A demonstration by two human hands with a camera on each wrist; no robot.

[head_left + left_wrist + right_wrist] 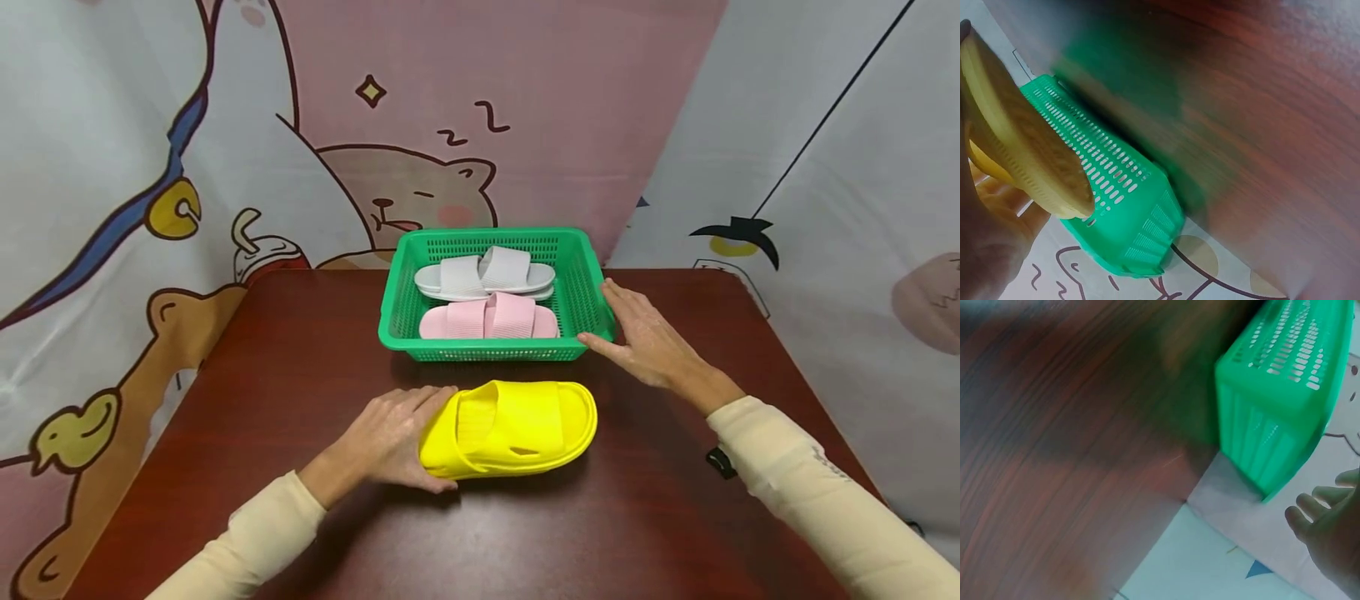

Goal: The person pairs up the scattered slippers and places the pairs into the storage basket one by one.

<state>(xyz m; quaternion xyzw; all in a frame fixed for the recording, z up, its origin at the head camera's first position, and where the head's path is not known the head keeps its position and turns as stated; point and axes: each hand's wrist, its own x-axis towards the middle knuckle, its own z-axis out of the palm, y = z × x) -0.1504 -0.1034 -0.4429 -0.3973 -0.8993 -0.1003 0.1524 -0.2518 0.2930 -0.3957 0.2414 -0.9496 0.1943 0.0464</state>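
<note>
My left hand (397, 433) grips a yellow slide slipper (528, 421) by its left end, thumb on the near side and fingers over the far side. The slipper is held above the table, and its ridged sole (1041, 144) shows in the left wrist view. Behind it stands a green plastic basket (487, 353) with perforated sides. White slippers (457, 279) and pink slippers (468, 321) lie inside it, one pair in front of the other. At the basket's right side, my right hand (637, 337) has its fingers extended and holds nothing. The right wrist view shows its fingertips apart from the basket.
The dark reddish-brown table (315, 350) carries the basket near its back edge. Cartoon-printed cloth (570, 108) hangs behind and along both sides. A small black object (721, 462) shows beside the right sleeve.
</note>
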